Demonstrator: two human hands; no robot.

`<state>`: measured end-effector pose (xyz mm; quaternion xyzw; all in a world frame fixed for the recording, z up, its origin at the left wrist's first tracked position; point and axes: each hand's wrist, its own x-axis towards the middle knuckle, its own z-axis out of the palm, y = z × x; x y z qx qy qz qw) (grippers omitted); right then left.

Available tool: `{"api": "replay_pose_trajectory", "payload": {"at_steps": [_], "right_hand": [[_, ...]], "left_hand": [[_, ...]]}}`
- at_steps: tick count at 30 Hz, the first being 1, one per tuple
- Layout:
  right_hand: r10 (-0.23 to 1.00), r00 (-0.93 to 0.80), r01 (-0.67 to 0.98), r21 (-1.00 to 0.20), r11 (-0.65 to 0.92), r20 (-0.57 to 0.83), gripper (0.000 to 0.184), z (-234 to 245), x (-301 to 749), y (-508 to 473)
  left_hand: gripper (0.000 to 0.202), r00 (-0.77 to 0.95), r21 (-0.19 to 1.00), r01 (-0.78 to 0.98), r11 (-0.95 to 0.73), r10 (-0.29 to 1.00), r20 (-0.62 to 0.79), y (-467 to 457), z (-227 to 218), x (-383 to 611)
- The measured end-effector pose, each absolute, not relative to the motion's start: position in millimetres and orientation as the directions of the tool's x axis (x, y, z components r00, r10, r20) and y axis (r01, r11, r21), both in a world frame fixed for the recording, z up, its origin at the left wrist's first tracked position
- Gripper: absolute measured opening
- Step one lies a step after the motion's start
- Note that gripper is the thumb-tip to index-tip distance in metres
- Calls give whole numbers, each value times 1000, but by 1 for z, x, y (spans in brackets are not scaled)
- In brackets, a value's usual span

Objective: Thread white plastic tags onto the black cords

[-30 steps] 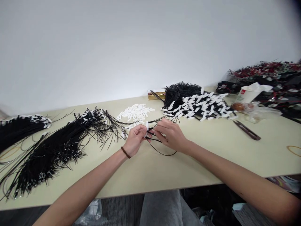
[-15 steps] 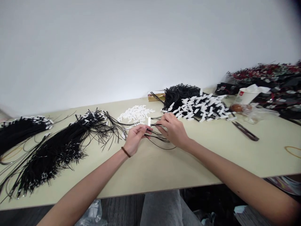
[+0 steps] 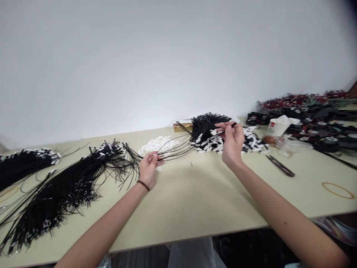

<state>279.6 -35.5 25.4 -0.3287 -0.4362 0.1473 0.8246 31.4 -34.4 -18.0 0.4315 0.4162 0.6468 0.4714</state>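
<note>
Beige table (image 3: 195, 201) against white wall: left hand (image 3: 148, 168) pinches one end of thin black cords (image 3: 178, 148), right hand (image 3: 232, 139) grips the other end raised above tagged-cord pile (image 3: 223, 136), loose white tags (image 3: 157, 144) just behind.

You've got a few thin black cords (image 3: 181, 149) stretched just above the table, mid-frame, running from your left hand (image 3: 147, 168) up to your right hand (image 3: 232, 141), which pinches the end with a white tag.
</note>
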Motion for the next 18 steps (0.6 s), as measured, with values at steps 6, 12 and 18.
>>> {"api": "replay_pose_trajectory", "payload": {"at_steps": [6,12,18], "right_hand": [[878,441,-593,-674,442,188,9,38,306,-29],[975,182,-759,-613,222,127,23,42,315,-34],[989,135,-611,-781,131,60,20,40,310,-30]], "left_hand": [[7,-258,926,-350,-140,965,48,-33,-16,33],[5,-313,933,-342,-113,950,0,-31,-15,28],[11,-292,973,-196,-124,954,62,-30,-21,25]]}}
